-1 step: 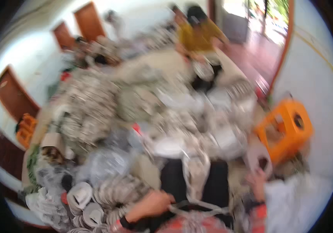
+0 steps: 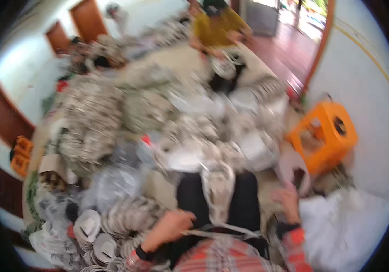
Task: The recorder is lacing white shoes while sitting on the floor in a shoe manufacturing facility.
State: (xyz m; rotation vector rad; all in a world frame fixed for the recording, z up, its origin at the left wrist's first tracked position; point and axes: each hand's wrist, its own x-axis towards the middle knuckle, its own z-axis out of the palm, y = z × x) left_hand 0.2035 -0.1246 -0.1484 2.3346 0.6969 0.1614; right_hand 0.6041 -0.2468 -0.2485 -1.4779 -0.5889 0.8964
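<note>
A long beige-and-white piece with a pale rim lies lengthwise over my dark-trousered lap. Across its near end runs a thin white strap. My left hand is closed at the strap's left end and seems to grip it; blur hides the fingertips. Off to the right, my right hand has its fingers apart at the near edge of a pale pink ring-shaped roll. Whether the fingers touch the roll is too blurred to tell.
Stacked beige-and-white pieces sit left of me beside clear plastic bags. Bundled pieces heap up beyond. An orange stool stands right, above a white sack. A person in yellow works across from me.
The whole view has shifted, so things sit slightly further left and higher in the picture. Both hands keep about the same places beside the lap and the roll.
</note>
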